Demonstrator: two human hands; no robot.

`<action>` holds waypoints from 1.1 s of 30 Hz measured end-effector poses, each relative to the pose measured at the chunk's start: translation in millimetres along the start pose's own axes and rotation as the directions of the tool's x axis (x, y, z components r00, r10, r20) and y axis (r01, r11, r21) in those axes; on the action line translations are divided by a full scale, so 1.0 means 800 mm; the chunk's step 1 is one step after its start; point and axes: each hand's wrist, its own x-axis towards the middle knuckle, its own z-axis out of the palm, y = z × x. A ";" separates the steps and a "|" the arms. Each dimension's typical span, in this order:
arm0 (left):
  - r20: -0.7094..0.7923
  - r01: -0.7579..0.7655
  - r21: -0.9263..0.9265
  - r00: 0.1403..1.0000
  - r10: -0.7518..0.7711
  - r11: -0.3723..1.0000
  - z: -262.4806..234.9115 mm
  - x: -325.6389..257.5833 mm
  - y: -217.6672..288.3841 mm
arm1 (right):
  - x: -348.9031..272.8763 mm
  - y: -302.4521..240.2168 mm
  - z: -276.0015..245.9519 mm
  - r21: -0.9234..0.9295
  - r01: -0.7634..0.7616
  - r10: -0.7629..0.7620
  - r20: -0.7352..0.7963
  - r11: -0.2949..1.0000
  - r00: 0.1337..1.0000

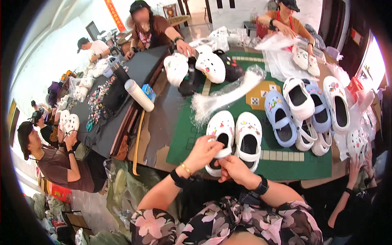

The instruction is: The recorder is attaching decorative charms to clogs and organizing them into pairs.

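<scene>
Two white clogs with small charms on their toes stand side by side in front of me, toes pointing away. My left hand [205, 150] is closed on the strap side of the left white clog [221, 121]. My right hand [237, 170] has its fingers pinched at the same clog's strap, near the opening; the fingertips are partly hidden. The right white clog [248, 122] stands untouched beside it. Beyond them lies a clear plastic bag with a bundle of thin white strips [224, 96].
Blue clogs [279, 114] and several white ones crowd the green mat [183, 141] to the right. White and black clogs lie at the far side, where a person reaches in. A white bottle [139, 96] stands on the left table. Other people work around, one at the right edge.
</scene>
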 end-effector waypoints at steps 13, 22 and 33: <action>-0.456 -0.100 -0.523 0.872 -0.179 0.846 -0.065 0.027 0.038 | -0.090 0.013 -0.078 -0.238 0.218 -0.237 -0.054 0.946 0.970; -0.114 -0.265 -0.210 0.963 0.246 0.941 -0.004 0.047 0.075 | -0.152 0.011 -0.111 -0.993 -0.120 -0.877 -0.041 -0.019 0.478; 0.238 -0.533 0.240 0.843 0.483 0.811 0.038 0.060 0.079 | -0.101 0.041 -0.054 -0.838 0.426 -0.665 0.535 -0.341 0.521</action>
